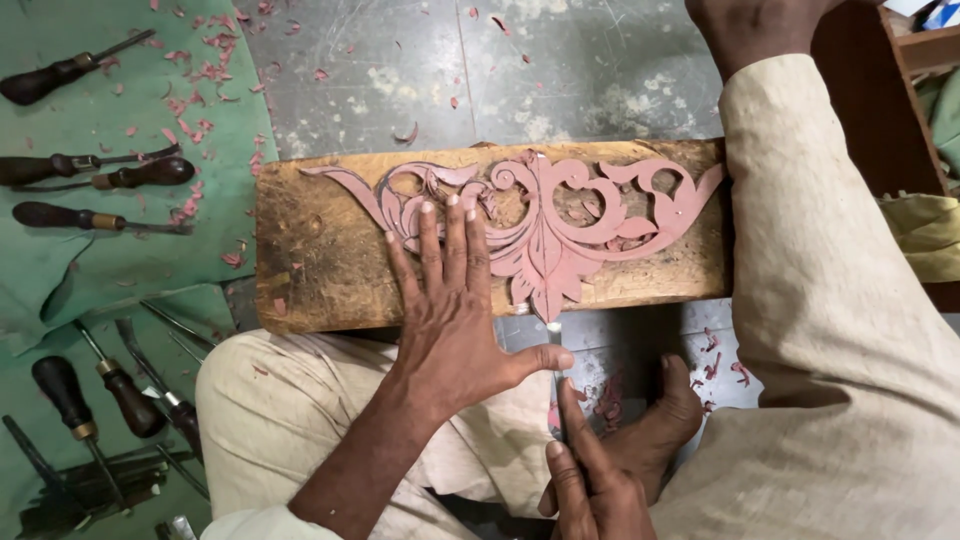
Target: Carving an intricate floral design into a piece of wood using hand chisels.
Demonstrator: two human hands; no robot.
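Wooden block [330,260] under flat, spread left hand [450,310]; right hand [595,490] fingers clamped on thin tool [557,385].

Pink scrollwork cutout [545,225] on brown board [320,270], green cloth [100,270] apparently.

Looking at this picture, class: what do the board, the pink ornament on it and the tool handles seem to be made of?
Board: probably wood, unpolished; brown, worn, rough-edged.
Pink ornament: material unclear, perhaps wax or soft sheet; matte, cut in scrolls, with matching pink shavings scattered about.
Tool handles: likely dark turned wood, smooth, with brass-coloured collars.
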